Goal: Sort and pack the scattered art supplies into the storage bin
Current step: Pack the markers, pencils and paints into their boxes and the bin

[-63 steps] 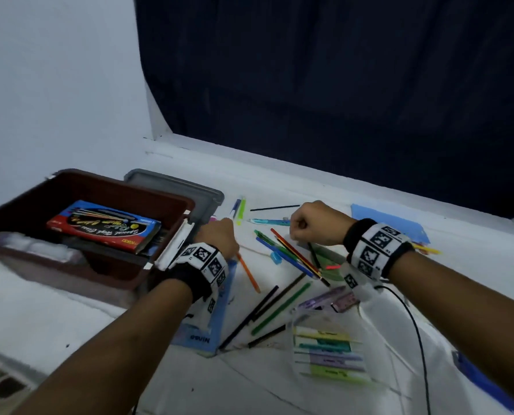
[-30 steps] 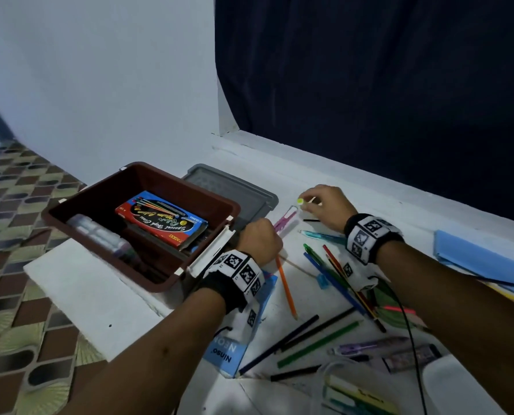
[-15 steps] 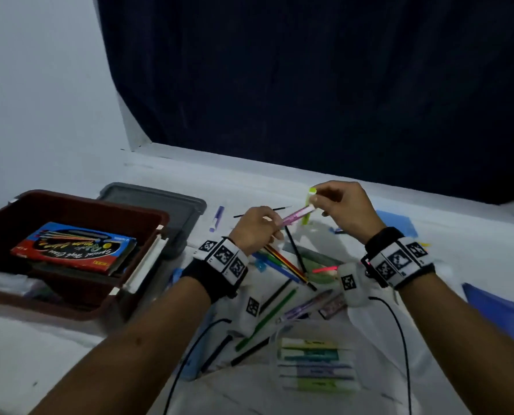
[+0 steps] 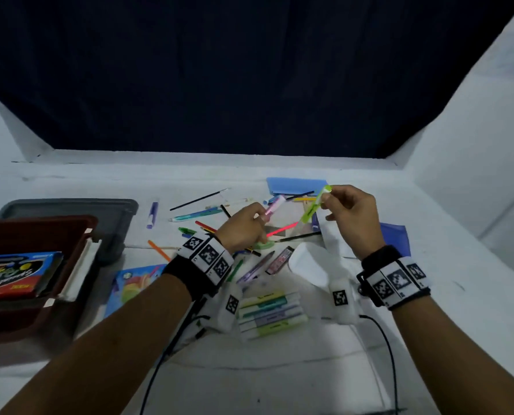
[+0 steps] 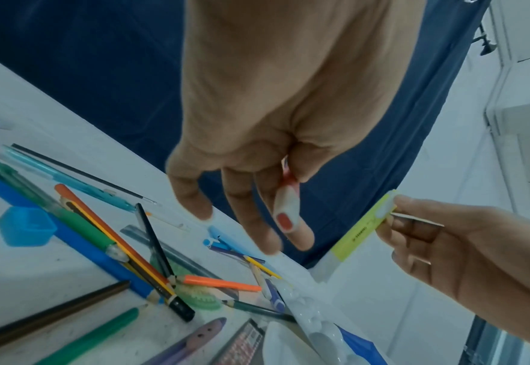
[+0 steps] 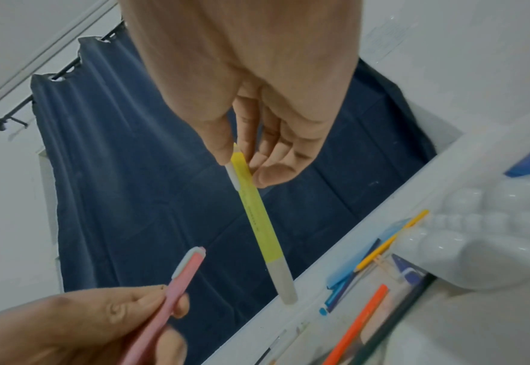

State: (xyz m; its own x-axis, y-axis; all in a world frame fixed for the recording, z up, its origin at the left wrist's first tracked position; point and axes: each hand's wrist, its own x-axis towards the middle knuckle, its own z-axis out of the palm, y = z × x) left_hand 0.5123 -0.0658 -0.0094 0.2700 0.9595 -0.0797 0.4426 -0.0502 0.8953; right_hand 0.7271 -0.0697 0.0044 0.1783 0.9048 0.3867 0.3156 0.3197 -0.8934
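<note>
The pink highlighter (image 4: 272,207) is up off the counter (image 4: 369,369), pinched low on its barrel between thumb and fingers of the left hand (image 4: 243,227), capped end pointing up and away toward the far edge. Just beside it the yellow-green highlighter (image 4: 315,206) hangs tilted from the right hand (image 4: 353,218), whose thumb and fingertips pinch its upper end; in the right wrist view its pale cap points down toward the counter. The two highlighters are near each other but apart.

Under the hands a scatter of pencils, pens and thin brushes lies across the middle of the counter: an orange pen (image 4: 159,250), a green pen (image 5: 85,342), a light blue mechanical pencil (image 4: 197,214), a purple marker (image 4: 152,214) and a neon pink stick (image 4: 281,229). A green round toothed piece (image 4: 264,244) sits just under the left hand. A clear pack of pastel highlighters (image 4: 269,314) lies toward the near edge, between the wrists. A blue sheet (image 4: 294,184) lies by the far edge.

The brown storage bin (image 4: 40,232) stands at the left edge of the counter with a red and blue box (image 4: 13,275) inside; its grey lid (image 4: 112,214) lies just behind it. A colourful blue booklet (image 4: 133,283) lies beside the bin, partly under the left forearm
</note>
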